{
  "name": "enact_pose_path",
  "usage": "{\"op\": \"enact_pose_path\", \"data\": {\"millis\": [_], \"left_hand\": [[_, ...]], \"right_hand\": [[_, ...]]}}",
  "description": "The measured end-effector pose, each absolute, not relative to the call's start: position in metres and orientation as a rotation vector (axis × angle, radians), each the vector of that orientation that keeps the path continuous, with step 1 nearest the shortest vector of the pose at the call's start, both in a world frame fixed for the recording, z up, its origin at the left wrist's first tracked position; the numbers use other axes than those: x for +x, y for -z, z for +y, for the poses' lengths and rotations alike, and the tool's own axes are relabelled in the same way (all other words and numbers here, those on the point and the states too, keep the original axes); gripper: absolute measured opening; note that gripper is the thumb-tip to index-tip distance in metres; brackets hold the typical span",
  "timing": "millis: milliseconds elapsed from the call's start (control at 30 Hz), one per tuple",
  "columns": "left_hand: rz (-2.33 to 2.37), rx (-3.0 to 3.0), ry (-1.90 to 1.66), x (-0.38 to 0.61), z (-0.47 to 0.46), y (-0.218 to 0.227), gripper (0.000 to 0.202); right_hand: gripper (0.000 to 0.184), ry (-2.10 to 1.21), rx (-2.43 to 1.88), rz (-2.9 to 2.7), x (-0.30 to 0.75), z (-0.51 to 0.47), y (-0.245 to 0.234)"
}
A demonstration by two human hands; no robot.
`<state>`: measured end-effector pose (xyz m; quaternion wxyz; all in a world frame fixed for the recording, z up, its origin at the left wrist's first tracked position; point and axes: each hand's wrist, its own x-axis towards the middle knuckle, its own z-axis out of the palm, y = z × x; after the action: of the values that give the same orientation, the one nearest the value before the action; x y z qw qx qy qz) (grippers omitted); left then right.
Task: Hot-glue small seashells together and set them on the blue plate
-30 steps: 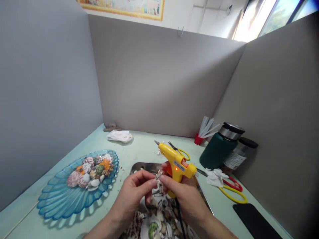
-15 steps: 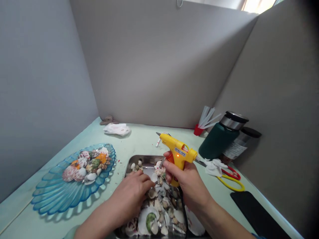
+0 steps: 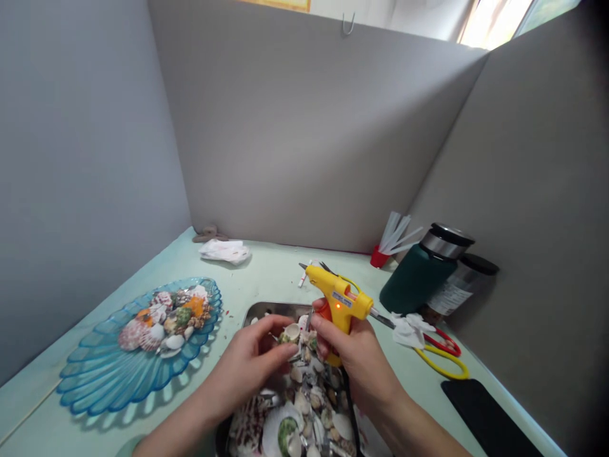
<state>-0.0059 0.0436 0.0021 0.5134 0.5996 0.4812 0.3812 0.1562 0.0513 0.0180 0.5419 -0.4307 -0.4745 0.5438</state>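
My right hand (image 3: pixel 354 346) is wrapped round the handle of a yellow hot glue gun (image 3: pixel 339 298), its nozzle pointing left and its small light glowing orange. A thin metal piece (image 3: pixel 309 317) shows by those fingertips; its kind is unclear. Thumb and fingers of my left hand (image 3: pixel 250 358) are curled round a small green-and-white shell (image 3: pixel 290 333) above the metal tray (image 3: pixel 254 311). Many loose shells (image 3: pixel 304 403) fill the tray below both hands. On the left, a blue scalloped glass dish (image 3: pixel 107 362) bears a cluster of shells (image 3: pixel 166 317).
To the right stand a dark green bottle (image 3: pixel 419 273), a clear jar (image 3: pixel 461 282) and a red cup (image 3: pixel 379 257) of glue sticks. Red-and-yellow-handled scissors (image 3: pixel 445 362), crumpled tissue (image 3: pixel 410 329) and a black phone-like slab (image 3: pixel 485 416) lie nearby. White tissue (image 3: pixel 224 251) is at the back.
My left hand has lifted from among the shells and turned, now with a small shell in its fingers. The glue gun stays in my right hand. The view has tipped slightly upward.
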Motion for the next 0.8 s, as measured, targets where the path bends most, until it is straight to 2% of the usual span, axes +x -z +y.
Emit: {"op": "enact_pose_path", "data": {"millis": [167, 333, 567, 800], "left_hand": [[1.005, 0.99, -0.972, -0.006, 0.045, -0.004, 0.044], [0.962, 0.969, -0.966, -0.006, 0.043, -0.007, 0.05], [0.976, 1.176, -1.083, -0.005, 0.047, -0.001, 0.025], [1.126, 1.324, -1.106, -0.006, 0.046, -0.002, 0.027]], "right_hand": [[0.025, -1.184, -1.103, -1.206, 0.157, 0.049, -0.017], [0.021, -1.088, -1.169, -1.299, 0.156, 0.045, -0.016], [0.014, -0.953, -1.08, -1.487, 0.155, 0.04, -0.011], [0.009, -0.806, -1.07, -1.613, 0.155, 0.037, -0.009]]}}
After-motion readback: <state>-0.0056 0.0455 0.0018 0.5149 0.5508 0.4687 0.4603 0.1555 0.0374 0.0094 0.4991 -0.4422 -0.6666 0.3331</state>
